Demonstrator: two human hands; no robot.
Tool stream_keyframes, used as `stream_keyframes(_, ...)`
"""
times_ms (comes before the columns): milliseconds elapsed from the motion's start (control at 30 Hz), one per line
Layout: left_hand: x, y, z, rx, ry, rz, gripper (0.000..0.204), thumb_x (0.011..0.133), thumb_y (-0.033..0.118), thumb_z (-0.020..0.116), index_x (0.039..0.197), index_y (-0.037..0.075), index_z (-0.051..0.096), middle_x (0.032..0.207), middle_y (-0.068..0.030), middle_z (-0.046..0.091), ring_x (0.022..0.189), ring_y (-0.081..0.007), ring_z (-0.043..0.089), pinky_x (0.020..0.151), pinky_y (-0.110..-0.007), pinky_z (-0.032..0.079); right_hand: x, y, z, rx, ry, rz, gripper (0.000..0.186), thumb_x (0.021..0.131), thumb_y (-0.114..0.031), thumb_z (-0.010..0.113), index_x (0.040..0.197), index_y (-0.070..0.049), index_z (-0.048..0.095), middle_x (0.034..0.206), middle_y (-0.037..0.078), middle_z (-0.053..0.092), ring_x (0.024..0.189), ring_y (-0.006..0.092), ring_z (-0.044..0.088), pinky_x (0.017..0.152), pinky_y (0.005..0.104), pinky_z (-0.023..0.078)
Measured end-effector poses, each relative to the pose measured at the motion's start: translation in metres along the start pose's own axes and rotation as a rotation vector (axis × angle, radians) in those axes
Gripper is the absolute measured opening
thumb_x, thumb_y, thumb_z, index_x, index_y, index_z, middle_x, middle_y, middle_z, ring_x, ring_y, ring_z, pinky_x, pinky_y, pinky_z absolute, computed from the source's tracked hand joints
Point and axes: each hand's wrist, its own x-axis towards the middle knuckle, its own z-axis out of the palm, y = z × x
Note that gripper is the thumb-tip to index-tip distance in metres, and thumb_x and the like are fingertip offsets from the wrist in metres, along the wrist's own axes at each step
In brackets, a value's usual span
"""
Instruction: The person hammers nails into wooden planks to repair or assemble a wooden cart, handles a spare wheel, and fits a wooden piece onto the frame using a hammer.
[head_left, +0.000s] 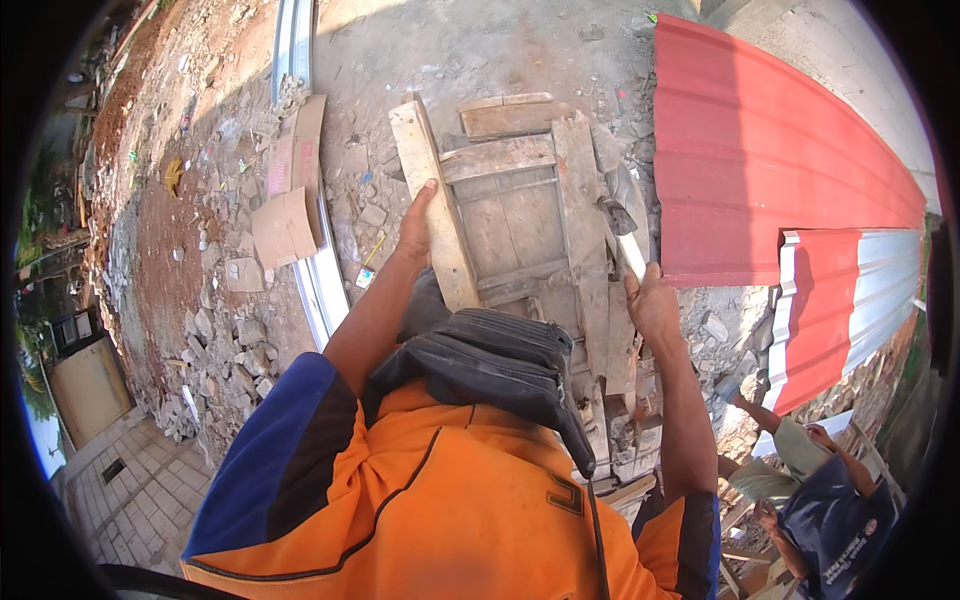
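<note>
My left hand (418, 226) is closed around the edge of a pale wooden beam (432, 205), which stands tilted along the left side of a frame of old planks (508, 225). In my right hand (653, 303) is a hammer (628, 243) with a light handle and a dark head. Its head is over the right edge of the planks, apart from the beam. A black waist bag (480, 355) sits across my front and covers the near part of the planks.
Red roofing sheets (720, 150) lie at the right, with a red and silver corrugated sheet (830, 310) nearer. Flattened cardboard (285, 228) and a metal channel (320, 290) lie at the left beside rubble (225, 350). Another person (830, 510) is at the lower right.
</note>
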Motion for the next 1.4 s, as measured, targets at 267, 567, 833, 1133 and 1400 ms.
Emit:
stream_keyframes(267,-0.003,0.008,-0.002,0.002,-0.016,-0.003,0.064,0.091,0.056,0.055,0.129,0.004,0.054,0.111,-0.0153,0.063,0.099,-0.0281,0.064,0.088,-0.043,0.054,-0.003,0.008,0.014,0.114,0.141,-0.036,0.038,0.1,-0.039,0.053,0.092,-0.001,0.05,0.074,0.026,0.064,0.063,0.048,0.062,0.055,0.0543,0.049)
stream_keyframes(567,-0.016,0.016,0.005,-0.013,0.003,0.022,0.066,0.09,0.057,0.056,0.129,0.004,0.053,0.108,-0.0137,0.063,0.096,-0.0269,0.064,0.085,-0.042,0.054,0.014,-0.036,-0.032,0.387,0.215,-0.052,0.04,0.101,-0.038,0.054,0.094,0.001,0.051,0.066,0.023,0.054,0.056,0.0415,0.052,0.054,0.0419,0.047)
stream_keyframes(833,-0.016,0.005,-0.01,-0.006,0.06,0.112,0.065,0.09,0.058,0.056,0.129,0.005,0.054,0.108,-0.0132,0.063,0.098,-0.0265,0.063,0.087,-0.041,0.053,0.028,-0.04,-0.008,0.033,-0.051,0.135,0.036,0.098,-0.036,0.056,0.095,0.0,0.05,0.075,0.029,0.062,0.067,0.05,0.061,0.057,0.0556,0.048)
stream_keyframes(1133,-0.017,0.003,-0.015,0.001,0.108,0.087,0.06,0.089,0.058,0.058,0.121,0.006,0.058,0.1,-0.0117,0.064,0.09,-0.025,0.065,0.081,-0.042,0.055,0.035,-0.043,-0.024,0.066,-0.016,0.15,0.038,0.099,-0.037,0.055,0.105,0.0,0.052,0.071,0.024,0.063,0.064,0.0466,0.062,0.055,0.051,0.05)
stream_keyframes(1400,0.016,-0.001,0.013,0.004,0.051,0.149,0.058,0.089,0.056,0.059,0.12,0.006,0.059,0.102,-0.0123,0.065,0.091,-0.0254,0.065,0.083,-0.042,0.055,0.031,0.009,0.028,-0.23,-0.505,0.233,0.038,0.098,-0.039,0.054,0.101,-0.001,0.054,0.084,0.025,0.065,0.075,0.047,0.064,0.064,0.0561,0.05)
